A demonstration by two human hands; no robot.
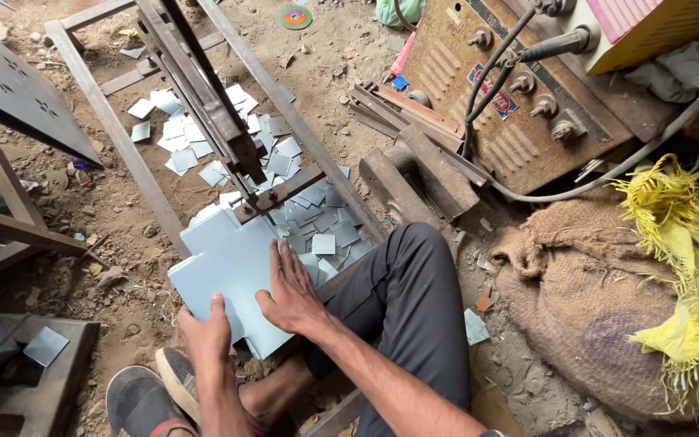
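A pale blue-grey metal sheet point(228, 263) with notched corners lies under the blade of a rusty lever shear point(212, 113). My left hand point(204, 332) grips the sheet's near edge, thumb on top. My right hand point(289, 291) presses flat on the sheet's right side, fingers spread. Several small square offcuts point(317, 218) lie on the dirt beyond the shear. My dark-trousered leg point(414, 299) and sandalled foot point(180, 380) rest beside the frame.
A rusty welding machine point(511, 97) with cables stands at the upper right, with a burlap sack point(600, 299) and yellow frayed cloth point(681, 243) beside it. Steel bars point(414, 162) lie in the middle. A patterned metal panel point(10, 89) leans at left.
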